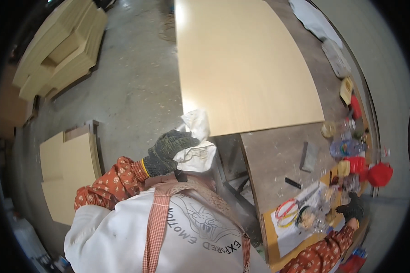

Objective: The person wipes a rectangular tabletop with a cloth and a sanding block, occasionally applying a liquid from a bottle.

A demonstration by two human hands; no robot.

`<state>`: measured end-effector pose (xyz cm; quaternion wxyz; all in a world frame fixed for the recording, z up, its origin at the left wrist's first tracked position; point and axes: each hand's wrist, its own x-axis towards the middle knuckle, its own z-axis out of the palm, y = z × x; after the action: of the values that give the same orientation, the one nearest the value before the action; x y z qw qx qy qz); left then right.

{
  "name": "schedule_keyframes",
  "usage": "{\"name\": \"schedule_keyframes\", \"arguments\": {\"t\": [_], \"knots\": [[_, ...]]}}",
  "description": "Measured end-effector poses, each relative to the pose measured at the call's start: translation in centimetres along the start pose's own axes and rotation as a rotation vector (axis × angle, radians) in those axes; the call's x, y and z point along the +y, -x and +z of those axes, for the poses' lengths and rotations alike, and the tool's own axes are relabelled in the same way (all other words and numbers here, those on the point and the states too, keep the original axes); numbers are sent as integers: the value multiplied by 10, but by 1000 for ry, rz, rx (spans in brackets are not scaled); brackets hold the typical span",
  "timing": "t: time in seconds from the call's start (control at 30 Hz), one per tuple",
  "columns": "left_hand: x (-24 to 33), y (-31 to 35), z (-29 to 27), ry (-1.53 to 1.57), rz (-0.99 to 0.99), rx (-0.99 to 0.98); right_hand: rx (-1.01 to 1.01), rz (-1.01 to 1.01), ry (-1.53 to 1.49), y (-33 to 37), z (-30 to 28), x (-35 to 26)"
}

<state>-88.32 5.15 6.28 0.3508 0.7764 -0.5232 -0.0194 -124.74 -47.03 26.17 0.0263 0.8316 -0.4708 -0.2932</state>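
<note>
My left hand (171, 151), in a dark knitted glove with a yellow cuff edge, is closed on a crumpled white cloth (197, 156) that has a few dirty marks. It is by the near left corner of a large pale wood-toned panel (246, 68) lying on the workbench (273, 168). Out to the right, my right hand (351, 209), gloved alike, reaches over the bench edge beside clear plastic bottles and bags (328, 198). Its fingers look spread apart, and I see nothing held in them. Patterned reddish sleeves cover both forearms.
Along the bench's right side stand a clear bottle (346, 148), red containers (379, 174) and a yellow-and-white bottle (346, 90). A grey block (309, 157), a small black tool (293, 183) and tape rings (287, 211) lie nearer. Stacked boards (61, 50) and more panels (70, 173) occupy the left floor.
</note>
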Motion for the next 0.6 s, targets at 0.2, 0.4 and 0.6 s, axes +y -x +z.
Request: {"name": "schedule_keyframes", "arguments": {"t": [0.2,0.4,0.6], "knots": [[-8,-32,-25,-99,-78,355,742,-651,-176,14,-23,-197],[-81,-60,26,30,-339,533,771,-775,-444,-15,-7,-416],[-190,-123,2,145,-245,670,982,-556,-388,-63,39,-468]]}}
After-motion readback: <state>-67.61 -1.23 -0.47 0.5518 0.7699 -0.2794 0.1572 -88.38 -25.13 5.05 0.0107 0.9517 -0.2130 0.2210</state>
